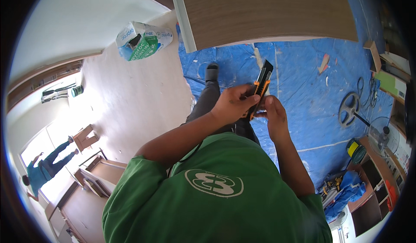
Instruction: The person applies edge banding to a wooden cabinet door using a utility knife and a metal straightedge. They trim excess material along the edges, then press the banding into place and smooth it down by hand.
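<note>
My left hand [234,104] is closed on a black and orange utility knife [263,80], held tilted with its upper end pointing away from me, over my legs. My right hand [274,115] is at the knife's lower end, thumb raised and fingers curled against it; what its fingertips hold there is partly hidden. Blue plastic sheeting [303,91] lies on the floor beneath.
A wooden panel [264,9] spans the top. A white and green bag [145,43] stands upper left. A person [43,169] in teal is at lower left near wooden furniture [82,204]. A fan [383,136], cables and shelving [368,191] line the right.
</note>
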`<state>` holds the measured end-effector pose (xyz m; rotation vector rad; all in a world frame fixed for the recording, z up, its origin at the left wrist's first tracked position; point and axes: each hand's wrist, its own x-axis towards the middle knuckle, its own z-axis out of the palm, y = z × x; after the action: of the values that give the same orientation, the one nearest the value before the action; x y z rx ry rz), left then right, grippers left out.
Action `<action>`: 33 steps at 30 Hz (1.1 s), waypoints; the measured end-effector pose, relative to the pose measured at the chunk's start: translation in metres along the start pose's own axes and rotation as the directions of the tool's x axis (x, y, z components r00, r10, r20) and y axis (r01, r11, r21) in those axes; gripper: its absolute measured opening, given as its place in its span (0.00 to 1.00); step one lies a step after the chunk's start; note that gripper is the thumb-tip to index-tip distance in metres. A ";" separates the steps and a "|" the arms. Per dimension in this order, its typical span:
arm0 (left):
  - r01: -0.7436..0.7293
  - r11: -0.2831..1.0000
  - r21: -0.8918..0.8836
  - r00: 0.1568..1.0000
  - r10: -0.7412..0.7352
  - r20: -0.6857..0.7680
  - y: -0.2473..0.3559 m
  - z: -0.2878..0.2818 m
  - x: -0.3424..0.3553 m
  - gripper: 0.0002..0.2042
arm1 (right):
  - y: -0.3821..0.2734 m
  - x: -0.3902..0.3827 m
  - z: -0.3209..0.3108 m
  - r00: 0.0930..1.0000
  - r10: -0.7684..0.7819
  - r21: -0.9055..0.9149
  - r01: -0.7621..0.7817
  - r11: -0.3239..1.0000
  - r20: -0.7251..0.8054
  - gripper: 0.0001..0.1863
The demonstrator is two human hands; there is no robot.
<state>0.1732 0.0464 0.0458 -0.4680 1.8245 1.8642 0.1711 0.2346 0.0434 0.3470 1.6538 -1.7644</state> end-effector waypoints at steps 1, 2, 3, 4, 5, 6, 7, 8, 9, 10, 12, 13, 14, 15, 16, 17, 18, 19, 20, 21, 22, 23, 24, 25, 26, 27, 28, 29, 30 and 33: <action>0.017 1.000 -0.002 1.000 -0.017 0.002 0.002 -0.008 -0.002 0.12 | -0.001 0.006 0.012 0.999 -0.027 0.025 0.028 0.999 -0.023 0.28; 0.011 0.999 0.030 1.000 -0.011 0.022 0.009 -0.021 -0.004 0.13 | -0.005 0.012 0.032 0.990 -0.124 0.086 0.129 0.988 -0.065 0.25; 0.017 0.997 0.077 1.000 -0.019 0.023 0.004 -0.033 -0.008 0.13 | -0.009 0.020 0.045 0.987 -0.157 0.074 0.159 0.984 -0.039 0.25; 0.021 0.992 0.123 0.999 -0.026 0.034 -0.003 -0.045 -0.008 0.13 | -0.010 0.031 0.056 0.982 -0.188 0.062 0.189 0.980 -0.021 0.25; 0.024 0.985 0.172 0.998 -0.033 0.046 -0.009 -0.058 -0.007 0.13 | -0.011 0.040 0.067 0.975 -0.220 0.051 0.220 0.974 -0.005 0.25; 0.017 0.950 0.312 0.998 -0.032 0.045 -0.012 -0.071 -0.006 0.15 | -0.012 0.048 0.077 0.991 -0.132 0.134 0.128 0.983 0.015 0.22; 0.023 0.958 0.285 0.996 -0.045 0.073 -0.013 -0.083 -0.004 0.14 | -0.007 0.057 0.088 0.991 -0.132 0.172 0.134 0.976 -0.025 0.21; 0.031 0.965 0.260 0.993 -0.060 0.102 -0.012 -0.094 -0.005 0.14 | -0.002 0.066 0.101 0.989 -0.131 0.212 0.142 0.967 -0.065 0.20; 0.043 0.972 0.231 0.988 -0.076 0.136 -0.015 -0.106 -0.003 0.13 | 0.003 0.074 0.114 0.986 -0.125 0.247 0.149 0.957 -0.110 0.18; -0.010 0.980 0.197 0.988 -0.021 0.154 -0.027 -0.118 0.001 0.14 | 0.006 0.082 0.127 0.985 -0.083 0.267 0.123 0.956 -0.154 0.16; -0.093 0.989 0.115 0.981 0.072 0.182 -0.058 -0.138 0.006 0.16 | 0.006 0.092 0.151 0.971 0.022 0.314 0.055 0.948 -0.237 0.13; -0.152 0.982 0.113 0.970 0.126 0.207 -0.062 -0.150 0.009 0.15 | 0.007 0.097 0.159 0.960 0.031 0.358 0.074 0.931 -0.277 0.13; -0.208 0.972 0.108 0.957 0.179 0.230 -0.063 -0.163 0.011 0.15 | 0.009 0.101 0.167 0.948 0.041 0.398 0.093 0.912 -0.315 0.14; -0.272 0.957 0.104 0.938 0.239 0.250 -0.061 -0.176 0.018 0.14 | 0.007 0.109 0.171 0.935 0.043 0.437 0.123 0.891 -0.351 0.14; -0.168 0.976 0.139 0.947 0.120 0.299 -0.059 -0.192 0.021 0.11 | 0.004 0.113 0.176 0.931 0.047 0.443 0.128 0.887 -0.362 0.16; -0.136 0.986 0.098 0.958 0.105 0.267 -0.067 -0.204 0.025 0.09 | 0.003 0.117 0.177 0.933 0.063 0.398 0.089 0.913 -0.353 0.16; -0.109 0.992 0.061 0.969 0.092 0.230 -0.076 -0.214 0.031 0.08 | 0.002 0.122 0.177 0.937 0.075 0.353 0.053 0.934 -0.340 0.17; -0.081 0.996 0.022 0.979 0.076 0.191 -0.086 -0.223 0.037 0.06 | 0.001 0.126 0.178 0.941 0.089 0.305 0.015 0.952 -0.325 0.18; -0.138 0.990 -0.040 0.973 0.143 0.183 -0.098 -0.231 0.044 0.07 | 0.000 0.128 0.181 0.939 0.081 0.232 -0.001 0.973 -0.334 0.18; -0.131 0.985 -0.113 0.976 0.148 0.158 -0.100 -0.233 0.052 0.10 | -0.003 0.131 0.183 0.926 0.096 0.168 -0.037 0.985 -0.365 0.18; -0.123 0.975 -0.186 0.980 0.149 0.130 -0.101 -0.235 0.060 0.12 | -0.005 0.134 0.185 0.912 0.112 0.103 -0.077 0.992 -0.394 0.18; -0.116 0.959 -0.259 0.984 0.146 0.100 -0.101 -0.235 0.068 0.15 | -0.003 0.137 0.186 0.898 0.126 0.039 -0.121 0.992 -0.422 0.18; -0.119 0.967 -0.226 0.977 0.155 0.147 -0.096 -0.239 0.074 0.18 | 0.004 0.140 0.183 0.915 0.063 0.001 -0.068 0.998 -0.398 0.17; -0.132 0.966 -0.221 0.976 0.166 0.144 -0.095 -0.240 0.080 0.19 | 0.008 0.141 0.180 0.921 0.055 -0.016 -0.066 0.998 -0.385 0.17; -0.145 0.966 -0.216 0.974 0.178 0.141 -0.095 -0.241 0.086 0.20 | 0.008 0.141 0.177 0.927 0.047 -0.034 -0.064 0.997 -0.372 0.17; -0.156 0.965 -0.210 0.973 0.187 0.133 -0.093 -0.240 0.092 0.21 | 0.007 0.144 0.174 0.934 0.041 -0.052 -0.064 0.997 -0.354 0.17; -0.173 0.966 -0.190 0.971 0.199 0.129 -0.088 -0.238 0.097 0.22 | 0.011 0.147 0.173 0.930 0.031 -0.060 -0.057 0.997 -0.367 0.17; -0.191 0.963 -0.192 0.963 0.222 0.152 -0.090 -0.237 0.101 0.22 | 0.014 0.149 0.173 0.925 0.021 -0.068 -0.051 0.996 -0.380 0.16; -0.211 0.958 -0.194 0.954 0.245 0.175 -0.090 -0.238 0.104 0.22 | 0.016 0.150 0.173 0.919 0.009 -0.077 -0.043 0.996 -0.393 0.16; -0.244 0.950 -0.197 0.941 0.281 0.189 -0.089 -0.235 0.107 0.22 | 0.017 0.151 0.171 0.920 -0.024 -0.116 -0.023 0.993 -0.391 0.15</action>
<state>0.1137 -0.1769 -0.0989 -0.0733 1.6550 2.1684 0.1147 0.0272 -0.0363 0.6809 2.0257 -1.6626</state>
